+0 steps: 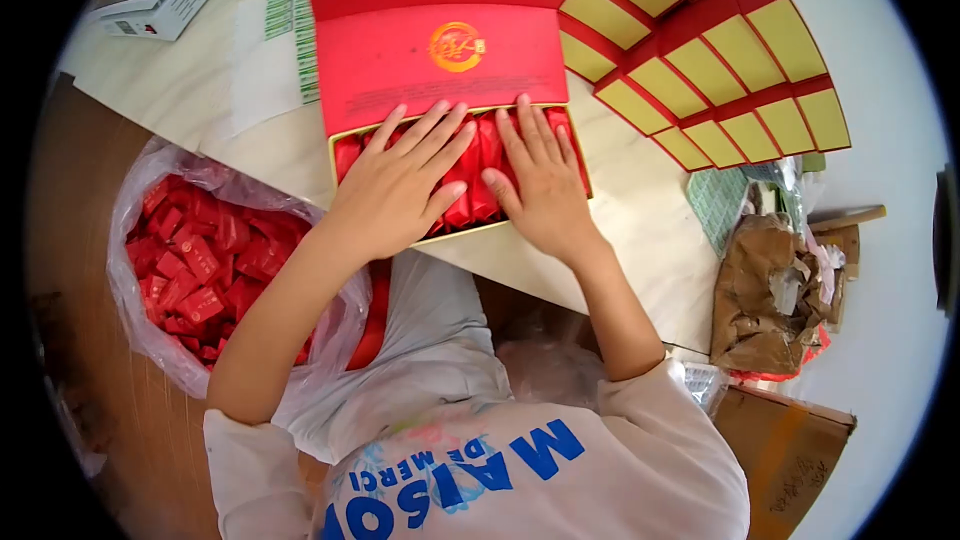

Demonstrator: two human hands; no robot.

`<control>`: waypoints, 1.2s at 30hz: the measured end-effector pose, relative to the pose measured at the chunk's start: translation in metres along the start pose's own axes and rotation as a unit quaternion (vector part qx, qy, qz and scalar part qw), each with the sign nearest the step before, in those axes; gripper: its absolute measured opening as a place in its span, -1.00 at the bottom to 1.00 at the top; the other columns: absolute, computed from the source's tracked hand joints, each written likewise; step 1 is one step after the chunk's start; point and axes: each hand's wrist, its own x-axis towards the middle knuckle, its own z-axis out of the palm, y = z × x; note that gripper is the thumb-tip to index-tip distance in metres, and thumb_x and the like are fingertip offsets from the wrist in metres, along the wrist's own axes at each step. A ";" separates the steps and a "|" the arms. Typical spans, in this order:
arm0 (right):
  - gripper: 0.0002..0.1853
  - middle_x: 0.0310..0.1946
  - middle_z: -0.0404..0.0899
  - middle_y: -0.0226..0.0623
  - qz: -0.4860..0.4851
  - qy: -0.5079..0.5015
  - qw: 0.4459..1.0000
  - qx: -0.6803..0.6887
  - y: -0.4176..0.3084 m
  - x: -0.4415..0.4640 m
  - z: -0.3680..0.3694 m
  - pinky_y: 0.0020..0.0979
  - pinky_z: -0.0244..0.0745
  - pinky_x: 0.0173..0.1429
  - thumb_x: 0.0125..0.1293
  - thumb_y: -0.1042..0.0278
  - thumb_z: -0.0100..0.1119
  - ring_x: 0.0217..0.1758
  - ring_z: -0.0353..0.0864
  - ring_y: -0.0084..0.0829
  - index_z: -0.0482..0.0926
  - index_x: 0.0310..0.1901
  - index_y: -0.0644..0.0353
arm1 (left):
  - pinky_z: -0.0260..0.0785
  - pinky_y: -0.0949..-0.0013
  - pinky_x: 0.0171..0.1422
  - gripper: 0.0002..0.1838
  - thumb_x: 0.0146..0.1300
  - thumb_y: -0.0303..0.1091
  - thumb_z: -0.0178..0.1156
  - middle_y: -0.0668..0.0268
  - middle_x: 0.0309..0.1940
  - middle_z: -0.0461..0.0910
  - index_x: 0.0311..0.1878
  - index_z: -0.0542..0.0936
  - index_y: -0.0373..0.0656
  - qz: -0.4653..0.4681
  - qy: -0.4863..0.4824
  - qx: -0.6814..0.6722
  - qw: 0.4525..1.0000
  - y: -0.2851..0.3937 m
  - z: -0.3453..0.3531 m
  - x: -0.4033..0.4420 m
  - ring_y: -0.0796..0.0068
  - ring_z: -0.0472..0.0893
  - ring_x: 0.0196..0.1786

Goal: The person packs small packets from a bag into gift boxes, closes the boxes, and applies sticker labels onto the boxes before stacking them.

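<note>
A red gift box [390, 65] lies on the table before me, its lid raised at the back with a gold round emblem inside. Rows of small red packets [484, 202] fill its tray. My left hand [400, 175] rests flat over the left part of the packets, fingers outstretched. Over the right part lies my right hand [542, 175], its fingers spread slightly and its thumb toward the middle. Both palms face down on the packets, and neither hand grips anything. The packets beneath the hands are partly hidden.
A clear plastic bag [125, 230] of red packets stands left of my legs. Stacked red and yellow boxes [740, 60] stand at the table's [640, 240] back right. Green-printed sheets [305, 35] lie behind the gift box. Brown paper [760, 290] and a cardboard carton [785, 450] are at right.
</note>
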 end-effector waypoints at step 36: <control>-0.57 0.14 0.55 -0.13 0.245 0.283 0.828 0.417 0.046 -0.022 0.021 -0.42 0.32 0.26 0.56 0.16 -0.29 0.18 0.52 -0.35 0.37 0.22 0.29 | 0.16 0.09 0.31 -0.72 -0.06 -0.19 0.29 0.31 0.24 0.42 -0.25 0.61 -0.06 0.163 -0.032 0.027 0.986 -0.010 -0.031 0.018 0.30 0.43 0.14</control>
